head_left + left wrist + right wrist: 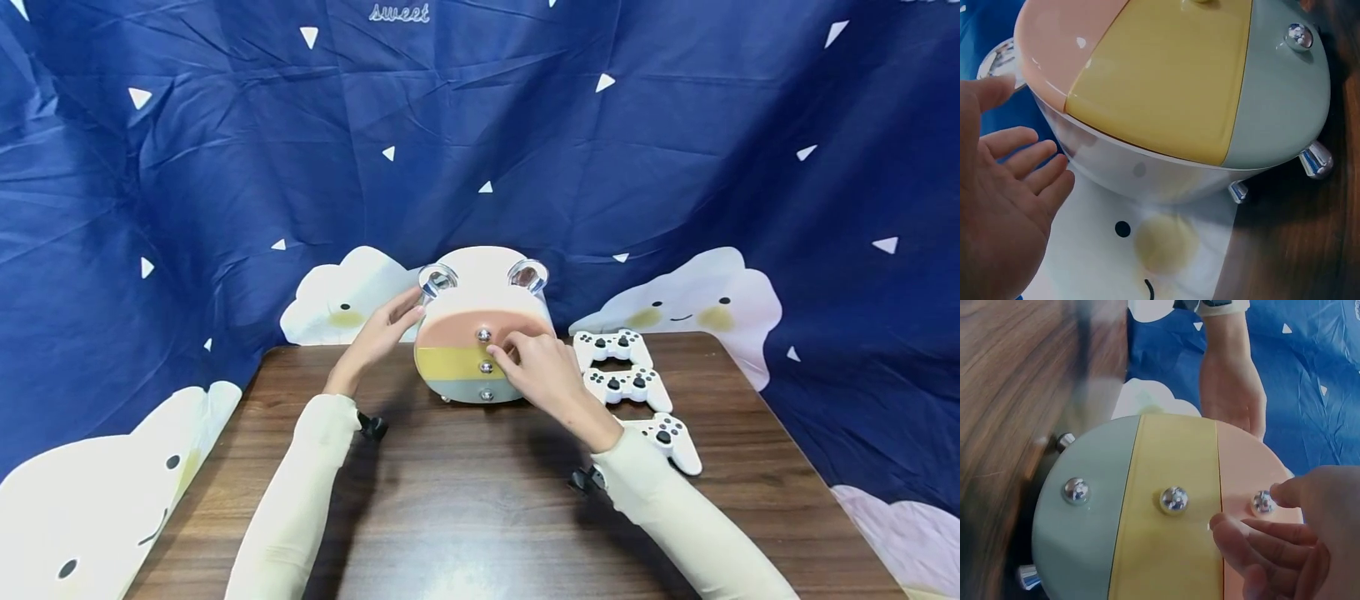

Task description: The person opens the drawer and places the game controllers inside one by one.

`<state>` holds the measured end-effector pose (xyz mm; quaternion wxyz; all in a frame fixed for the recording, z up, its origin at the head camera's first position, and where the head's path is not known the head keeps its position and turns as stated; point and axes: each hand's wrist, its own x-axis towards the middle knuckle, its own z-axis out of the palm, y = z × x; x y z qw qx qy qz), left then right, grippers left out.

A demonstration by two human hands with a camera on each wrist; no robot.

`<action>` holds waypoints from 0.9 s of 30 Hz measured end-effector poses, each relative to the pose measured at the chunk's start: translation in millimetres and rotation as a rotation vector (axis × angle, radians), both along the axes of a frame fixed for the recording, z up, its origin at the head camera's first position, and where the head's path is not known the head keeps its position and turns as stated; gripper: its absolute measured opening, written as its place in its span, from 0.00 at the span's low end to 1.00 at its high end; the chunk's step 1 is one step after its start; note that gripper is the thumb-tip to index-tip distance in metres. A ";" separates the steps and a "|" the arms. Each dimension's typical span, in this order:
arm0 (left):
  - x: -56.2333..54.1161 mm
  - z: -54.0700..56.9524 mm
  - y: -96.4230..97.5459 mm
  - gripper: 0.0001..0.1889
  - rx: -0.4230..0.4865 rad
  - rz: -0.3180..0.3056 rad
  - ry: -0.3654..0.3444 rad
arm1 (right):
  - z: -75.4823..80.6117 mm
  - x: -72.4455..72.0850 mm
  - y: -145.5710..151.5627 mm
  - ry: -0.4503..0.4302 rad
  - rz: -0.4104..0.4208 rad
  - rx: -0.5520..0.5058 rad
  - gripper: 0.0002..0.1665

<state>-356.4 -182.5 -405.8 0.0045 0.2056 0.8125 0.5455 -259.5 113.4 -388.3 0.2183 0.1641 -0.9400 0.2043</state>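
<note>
The drawer fronts (1166, 81) look smooth, glossy, like plastic; their knobs (1174, 500) are shiny metal; the table (450, 492), polished wood; the backdrop (480, 117), wrinkled cloth.

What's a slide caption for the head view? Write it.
Right hand at a striped three-knob box, left hand beside it, white game controllers nearby.

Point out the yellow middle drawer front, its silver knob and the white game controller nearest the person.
Yellow middle drawer front (1163, 87): left wrist view, middle of the panel.
Silver knob (1174, 500): right wrist view, middle of its rounded face.
White game controller (684, 450): head view, its right handle.
</note>
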 end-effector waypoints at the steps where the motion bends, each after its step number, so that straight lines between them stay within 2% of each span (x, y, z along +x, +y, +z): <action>1: -1.3 0.2 0.1 0.37 -0.006 0.000 -0.008 | 0.8 -1.0 -2.8 0.004 -0.005 -0.001 0.21; 9: -7.1 1.3 -0.9 0.40 -0.006 -0.031 -0.069 | 1.6 -7.9 -17.2 0.088 -0.072 0.055 0.28; 15: -10.4 -0.3 -2.5 0.40 -0.059 -0.047 -0.062 | 0.0 -11.6 -22.8 0.142 -0.103 0.075 0.35; 27: -10.6 -2.6 -4.4 0.38 -0.070 -0.049 -0.061 | 0.5 -17.9 -31.1 0.146 -0.106 0.081 0.36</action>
